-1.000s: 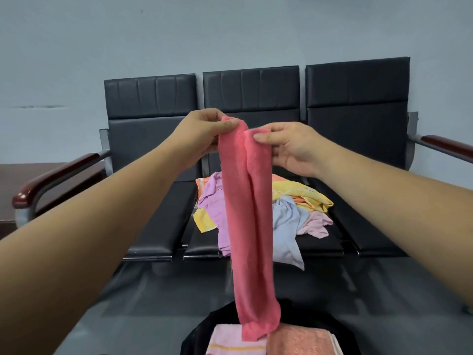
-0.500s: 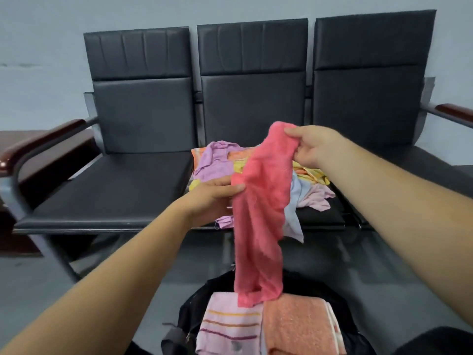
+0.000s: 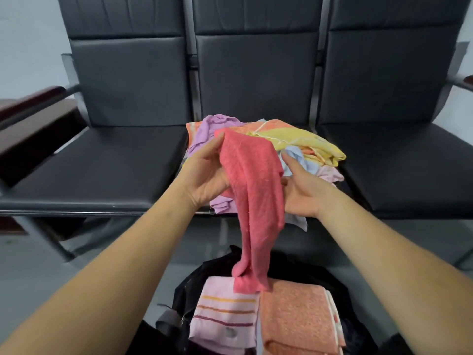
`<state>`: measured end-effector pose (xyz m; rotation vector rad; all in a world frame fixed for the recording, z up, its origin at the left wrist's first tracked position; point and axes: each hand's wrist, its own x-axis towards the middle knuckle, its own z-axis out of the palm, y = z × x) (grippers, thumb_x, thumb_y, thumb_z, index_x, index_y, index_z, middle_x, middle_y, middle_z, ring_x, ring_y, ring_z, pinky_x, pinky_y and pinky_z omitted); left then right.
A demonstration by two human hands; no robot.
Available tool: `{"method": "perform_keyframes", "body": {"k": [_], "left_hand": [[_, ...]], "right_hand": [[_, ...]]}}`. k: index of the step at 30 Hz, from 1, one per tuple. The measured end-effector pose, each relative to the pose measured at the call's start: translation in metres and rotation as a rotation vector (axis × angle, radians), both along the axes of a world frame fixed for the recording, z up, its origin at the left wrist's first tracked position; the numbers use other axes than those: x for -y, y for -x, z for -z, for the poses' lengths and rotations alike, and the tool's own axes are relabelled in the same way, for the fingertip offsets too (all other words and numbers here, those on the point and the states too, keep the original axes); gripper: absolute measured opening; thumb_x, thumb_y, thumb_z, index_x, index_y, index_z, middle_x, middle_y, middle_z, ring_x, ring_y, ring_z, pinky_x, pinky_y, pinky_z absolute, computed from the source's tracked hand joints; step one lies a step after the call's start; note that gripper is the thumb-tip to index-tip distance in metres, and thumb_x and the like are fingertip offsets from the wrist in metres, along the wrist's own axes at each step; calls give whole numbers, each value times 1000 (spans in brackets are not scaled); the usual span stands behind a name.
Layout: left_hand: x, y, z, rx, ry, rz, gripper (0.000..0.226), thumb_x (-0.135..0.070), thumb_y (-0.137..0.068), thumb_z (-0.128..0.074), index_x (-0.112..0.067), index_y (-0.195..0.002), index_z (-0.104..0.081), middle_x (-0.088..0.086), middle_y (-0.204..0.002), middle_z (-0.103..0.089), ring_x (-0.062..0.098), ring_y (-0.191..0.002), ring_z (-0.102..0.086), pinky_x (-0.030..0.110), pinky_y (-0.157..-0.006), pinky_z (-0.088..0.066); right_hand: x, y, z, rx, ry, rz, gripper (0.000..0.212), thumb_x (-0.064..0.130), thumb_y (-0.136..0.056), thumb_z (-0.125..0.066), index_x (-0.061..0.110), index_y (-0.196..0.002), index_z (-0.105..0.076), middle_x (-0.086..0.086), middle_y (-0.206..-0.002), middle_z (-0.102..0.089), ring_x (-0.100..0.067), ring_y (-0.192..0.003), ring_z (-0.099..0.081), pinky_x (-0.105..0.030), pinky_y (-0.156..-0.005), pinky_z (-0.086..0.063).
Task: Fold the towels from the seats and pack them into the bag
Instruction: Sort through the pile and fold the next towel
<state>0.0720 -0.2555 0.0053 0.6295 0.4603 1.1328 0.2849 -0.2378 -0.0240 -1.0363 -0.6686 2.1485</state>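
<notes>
Grips the coral-pink towel (image 3: 256,190) at its upper left edge with the left hand (image 3: 204,175), thumb on the near face, fingers curled behind the cloth. Holds the towel's right edge with the right hand (image 3: 303,194), thumb raised beside the fold, fingers hidden behind the fabric. Lets the cloth hang from both hands as a narrow, bunched strip, lower end over the open black bag (image 3: 190,285) on the near floor. Looks down on a striped pink towel (image 3: 225,313) on the left and an orange towel (image 3: 294,313) on the right, folded side by side inside that bag. Faces three black seats (image 3: 102,165), with a loose pile of towels (image 3: 304,142), purple, yellow and light blue, on the middle one, just beyond the hands.
</notes>
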Motion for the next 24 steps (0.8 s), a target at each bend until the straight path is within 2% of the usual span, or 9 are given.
{"method": "perform_keyframes", "body": {"k": [3, 5, 7, 8, 11, 13, 16, 19, 24], "left_hand": [[-9, 5, -5, 37, 10, -49, 40, -27, -105, -48, 0, -132, -59, 24, -140, -57, 32, -130, -58, 47, -111, -44], [-12, 6, -8, 88, 22, -95, 37, -25, -106, -48, 0, -132, -56, 23, -132, -63, 33, -120, -64, 47, -105, -51], [-12, 6, -7, 95, 51, -157, 37, -23, -102, -53, -3, -132, -57, 19, -122, -66, 32, -109, -68, 44, -97, -56], [-12, 6, -6, 72, 62, -173, 39, -24, -100, -57, -4, -134, -57, 17, -120, -66, 31, -109, -68, 43, -98, -55], [-12, 0, -1, -243, 82, -139, 51, -37, -97, -61, -8, -138, -57, 10, -113, -65, 29, -108, -63, 38, -101, -46], [-8, -3, 3, -573, 56, 2, 57, -52, -98, -51, -5, -130, -60, 16, -107, -62, 30, -103, -56, 42, -97, -40], [-3, 2, 12, -788, -62, 269, 55, -56, -88, -60, -6, -110, -68, 16, -103, -58, 29, -96, -52, 41, -96, -42], [1, 5, 17, -858, -169, 280, 19, -22, -87, -76, -7, -100, -76, 7, -101, -73, 21, -95, -66, 34, -97, -52], [3, 0, 11, -650, -13, 26, 21, -15, -99, -54, -10, -115, -68, 7, -91, -66, 19, -79, -62, 38, -84, -52]], "right_hand": [[-1, -6, 0, 5, -52, -137, 90, 65, -67, -76, 3, -133, -63, -16, -139, -62, -32, -130, -58, -48, -107, -49], [3, -8, -3, 1, -119, -216, 66, 50, -70, -84, 5, -116, -74, -14, -124, -69, -30, -116, -66, -46, -100, -55], [6, -7, -9, 5, -188, -221, 35, 29, -86, -73, 9, -114, -75, -11, -117, -71, -26, -108, -70, -42, -97, -57], [6, -6, -13, -8, -211, -188, 31, 21, -89, -66, 10, -118, -72, -11, -118, -71, -25, -108, -69, -42, -100, -56], [6, -2, -25, -104, -281, -36, 41, 13, -91, -63, 6, -131, -62, -17, -136, -63, -29, -126, -62, -43, -109, -48], [5, -2, -31, -168, -302, 70, 48, 14, -94, -62, -1, -139, -55, -21, -147, -53, -32, -136, -54, -46, -113, -44], [3, -7, -34, -209, -308, 176, 61, 14, -94, -65, -6, -148, -44, -24, -151, -47, -35, -137, -52, -50, -115, -42], [0, -13, -32, -153, -333, 190, 59, 13, -92, -69, -5, -144, -50, -22, -149, -51, -33, -135, -54, -48, -112, -46], [-3, -25, -31, 148, -393, 210, 46, 6, -87, -76, -4, -130, -64, -21, -130, -67, -31, -118, -68, -44, -100, -56]]}}
